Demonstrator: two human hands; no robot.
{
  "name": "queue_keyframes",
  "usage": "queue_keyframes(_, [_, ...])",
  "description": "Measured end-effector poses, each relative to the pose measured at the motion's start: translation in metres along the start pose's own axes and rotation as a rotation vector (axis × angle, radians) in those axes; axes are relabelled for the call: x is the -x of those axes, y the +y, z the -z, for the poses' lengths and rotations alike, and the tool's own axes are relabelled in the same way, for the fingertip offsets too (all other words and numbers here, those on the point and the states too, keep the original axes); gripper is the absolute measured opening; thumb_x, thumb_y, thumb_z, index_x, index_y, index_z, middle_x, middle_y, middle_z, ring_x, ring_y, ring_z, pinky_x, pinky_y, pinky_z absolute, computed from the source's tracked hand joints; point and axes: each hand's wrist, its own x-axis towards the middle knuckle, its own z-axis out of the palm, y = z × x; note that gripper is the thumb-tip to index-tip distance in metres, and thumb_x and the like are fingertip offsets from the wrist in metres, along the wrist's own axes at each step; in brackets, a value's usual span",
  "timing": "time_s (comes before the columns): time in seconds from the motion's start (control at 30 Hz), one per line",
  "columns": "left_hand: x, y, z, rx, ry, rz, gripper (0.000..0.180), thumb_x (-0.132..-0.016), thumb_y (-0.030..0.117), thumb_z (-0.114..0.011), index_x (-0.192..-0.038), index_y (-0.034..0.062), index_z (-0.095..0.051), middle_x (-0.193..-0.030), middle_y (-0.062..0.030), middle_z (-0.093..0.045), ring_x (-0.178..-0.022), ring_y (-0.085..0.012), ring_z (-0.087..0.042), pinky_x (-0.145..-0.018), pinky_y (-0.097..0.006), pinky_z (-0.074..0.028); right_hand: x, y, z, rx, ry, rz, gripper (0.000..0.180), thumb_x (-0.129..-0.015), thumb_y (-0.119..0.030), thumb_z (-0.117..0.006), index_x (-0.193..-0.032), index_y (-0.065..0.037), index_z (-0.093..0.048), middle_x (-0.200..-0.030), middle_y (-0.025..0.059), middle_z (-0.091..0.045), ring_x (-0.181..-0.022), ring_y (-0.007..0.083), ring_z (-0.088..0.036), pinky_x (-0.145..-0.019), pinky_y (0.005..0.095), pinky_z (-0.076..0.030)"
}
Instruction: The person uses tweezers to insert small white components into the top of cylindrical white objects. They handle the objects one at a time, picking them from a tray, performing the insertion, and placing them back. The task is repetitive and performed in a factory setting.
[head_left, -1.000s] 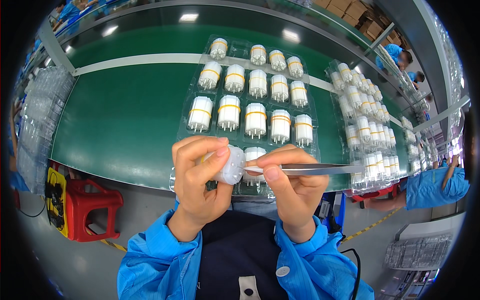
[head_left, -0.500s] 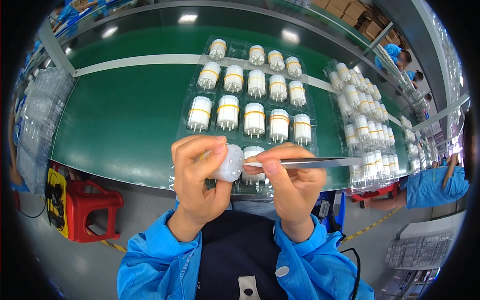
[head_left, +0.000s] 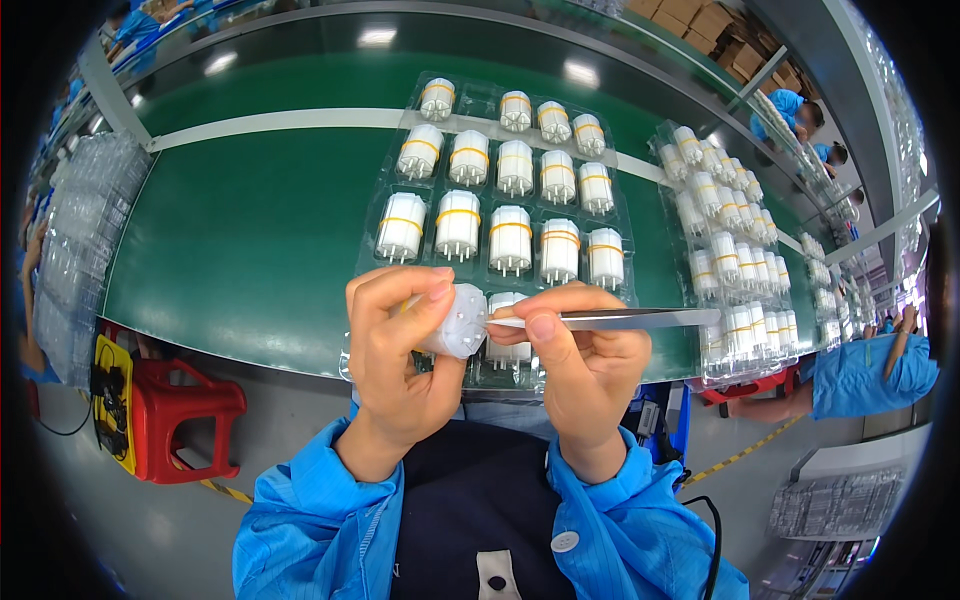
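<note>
A white plastic plug housing (head_left: 463, 322) is held tilted in my left hand (head_left: 396, 350), its pinned end facing right. Fingers and thumb wrap round its side. My right hand (head_left: 585, 350) is closed on a pair of metal tweezers (head_left: 640, 319), whose tips reach the face of the housing. Whether the tips pinch anything small there, I cannot tell. Behind both hands lies a clear plastic tray (head_left: 385, 187) with rows of similar white housings (head_left: 511, 240), most ringed by a yellow band, pins toward me. The hands hide part of its front row.
The tray rests on a green work surface (head_left: 230, 240) with a pale strip across it. More filled trays (head_left: 735, 255) continue to the right. Stacked clear trays (head_left: 85, 240) stand at the left edge. A red stool (head_left: 185, 415) is below left; co-workers in blue (head_left: 865, 370) sit at right.
The housing in my left hand has turned very slightly. My right hand and the tweezers have barely shifted, with the tips still at the housing's face.
</note>
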Motion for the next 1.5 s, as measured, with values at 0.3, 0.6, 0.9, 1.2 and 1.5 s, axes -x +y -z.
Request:
queue_keyframes(0.3, [-0.003, 0.002, 0.001, -0.023, -0.021, -0.034, 0.055, -0.067, -0.013, -0.069, -0.119, 0.0045, -0.058, -0.113, -0.0159, -0.062, -0.096, -0.0309, -0.057, -0.081, -0.039, -0.05, -0.001, -0.002, -0.001, -0.026, 0.029, -0.019, 0.008, -0.09, 0.003, -0.066, -0.096, 0.007, -0.068, -0.09, 0.0131, -0.07, -0.079, 0.0158, -0.067, -0.071, 0.0278, -0.054])
queue_keyframes(0.6, [0.001, 0.008, 0.001, 0.235, -0.018, 0.237, 0.055, -0.072, -0.012, -0.074, -0.121, 0.0007, -0.054, -0.117, -0.0183, -0.058, -0.103, -0.0252, -0.059, -0.087, -0.034, -0.051, -0.011, -0.016, 0.002, 0.458, -0.162, 0.261, 0.014, -0.08, 0.003, -0.073, -0.094, 0.002, -0.072, -0.084, 0.0116, -0.07, -0.074, 0.0183, -0.067, -0.065, 0.0276, -0.051])
queue_keyframes(0.9, [0.001, 0.011, 0.009, 0.559, -0.048, 0.428, 0.057, -0.076, -0.015, -0.072, -0.125, -0.0016, -0.048, -0.128, -0.0179, -0.052, -0.115, -0.0208, -0.057, -0.097, -0.033, -0.05, -0.009, -0.013, 0.022, -0.021, -0.071, 0.141, 0.018, -0.083, -0.003, -0.071, -0.099, 0.006, -0.071, -0.094, 0.0172, -0.069, -0.084, 0.0214, -0.066, -0.075, 0.0319, -0.053])
queue_keyframes(1.2, [0.007, 0.016, 0.007, 0.705, -0.131, 0.512, 0.059, -0.077, -0.016, -0.069, -0.13, -0.0031, -0.047, -0.129, -0.0159, -0.051, -0.119, -0.0213, -0.056, -0.099, -0.034, -0.049, -0.018, -0.026, 0.013, 0.35, -0.287, 0.359, 0.02, -0.078, -0.001, -0.077, -0.097, 0.002, -0.073, -0.092, 0.013, -0.072, -0.08, 0.0254, -0.069, -0.069, 0.0314, -0.055])
queue_keyframes(1.5, [0.006, 0.016, 0.006, 0.705, -0.163, 0.521, 0.057, -0.079, -0.015, -0.07, -0.13, -0.0041, -0.048, -0.128, -0.0147, -0.05, -0.116, -0.0206, -0.057, -0.096, -0.033, -0.051, -0.022, -0.024, 0.015, 0.353, -0.349, 0.297, 0.019, -0.077, -0.002, -0.077, -0.096, 0.0, -0.073, -0.089, 0.0118, -0.072, -0.078, 0.0252, -0.069, -0.068, 0.0322, -0.055])
